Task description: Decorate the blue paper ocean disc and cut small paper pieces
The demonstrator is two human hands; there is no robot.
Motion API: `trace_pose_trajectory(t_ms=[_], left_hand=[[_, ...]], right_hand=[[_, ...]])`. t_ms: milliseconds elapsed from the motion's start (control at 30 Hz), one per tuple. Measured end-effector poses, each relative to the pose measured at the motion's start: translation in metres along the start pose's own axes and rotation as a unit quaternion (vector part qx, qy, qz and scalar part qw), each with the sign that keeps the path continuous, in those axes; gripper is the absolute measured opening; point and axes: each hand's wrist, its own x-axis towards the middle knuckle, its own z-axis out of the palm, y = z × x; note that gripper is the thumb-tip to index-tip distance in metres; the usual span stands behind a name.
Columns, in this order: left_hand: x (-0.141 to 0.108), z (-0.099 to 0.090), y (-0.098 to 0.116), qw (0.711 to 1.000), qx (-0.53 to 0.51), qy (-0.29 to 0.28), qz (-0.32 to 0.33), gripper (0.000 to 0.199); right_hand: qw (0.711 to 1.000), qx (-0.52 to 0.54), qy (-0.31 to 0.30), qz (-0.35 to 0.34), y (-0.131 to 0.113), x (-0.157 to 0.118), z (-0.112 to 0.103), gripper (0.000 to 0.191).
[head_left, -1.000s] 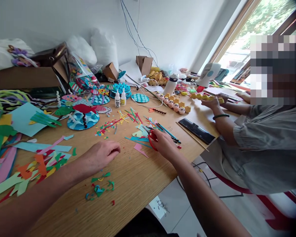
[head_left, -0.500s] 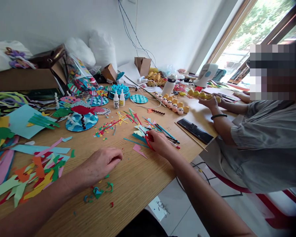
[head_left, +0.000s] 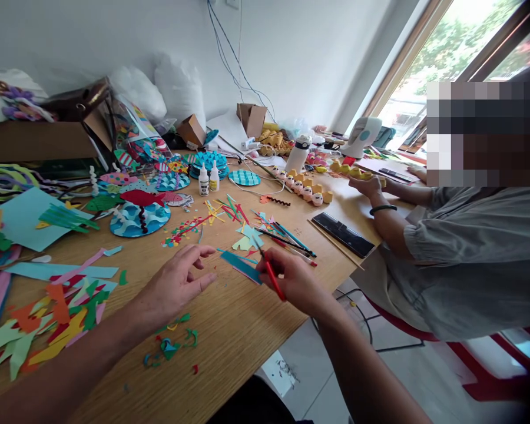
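My right hand (head_left: 301,281) is closed round red-handled scissors (head_left: 272,275), whose blades point away over the paper scraps. Its fingers also pinch a blue paper strip (head_left: 239,266), which sticks out toward the left, with a thin pink edge showing beneath it. My left hand (head_left: 174,282) hovers over the table, holding nothing, thumb and fingers apart, just left of the strip's free end. Pale green and yellow paper scraps (head_left: 246,238) lie beyond the scissors. Beside them are several pencils (head_left: 294,235).
Coloured paper offcuts (head_left: 66,312) cover the table's left side. Two glue bottles (head_left: 204,179), a red paper fish on a blue disc (head_left: 128,218) and egg-carton figures (head_left: 307,191) stand farther back. A phone (head_left: 342,234) lies right, before a person (head_left: 477,229) holding a yellow carton strip (head_left: 355,172).
My right hand has lifted the blue strip from the scraps and drawn it nearer, the scissors still in hand. My left hand has opened its fingers and turned toward the strip.
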Motion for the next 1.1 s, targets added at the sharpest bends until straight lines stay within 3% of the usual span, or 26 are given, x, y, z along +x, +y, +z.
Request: trace_pose_trajectory(t_ms=[100,167,233,367,533,733,933,1100], left_hand=[[-0.005,0.002,0.007,0.998,0.010,-0.062,0.032,0.033],[-0.010,0.002,0.011,0.992,0.036,-0.114,0.036,0.023],[-0.014,0.003,0.013,0.989,0.065,-0.131,0.028,0.022],[-0.019,0.001,0.014,0.991,0.078,-0.110,0.008,0.023],[-0.026,-0.005,0.010,0.993,-0.004,-0.094,-0.075,0.025],[-0.040,-0.011,0.006,0.980,-0.151,0.013,-0.127,0.024],[-0.053,-0.010,0.007,0.951,-0.241,0.095,-0.168,0.022],[-0.057,-0.004,0.001,0.926,-0.313,0.109,-0.178,0.021]], right_hand=[[0.997,0.012,-0.065,-0.033,-0.020,-0.008,0.008,0.007],[0.996,0.000,-0.079,-0.052,-0.028,-0.009,0.012,0.011],[0.995,-0.014,-0.079,-0.061,-0.032,-0.008,0.016,0.014],[0.996,-0.011,-0.069,-0.050,-0.033,-0.006,0.020,0.013],[0.997,0.054,-0.035,-0.039,-0.033,-0.001,0.023,0.008],[0.990,0.139,0.019,0.005,-0.035,0.000,0.028,0.011],[0.994,0.097,-0.050,-0.003,-0.040,-0.022,0.034,0.019],[0.997,0.030,-0.072,0.006,-0.044,-0.037,0.041,0.025]])
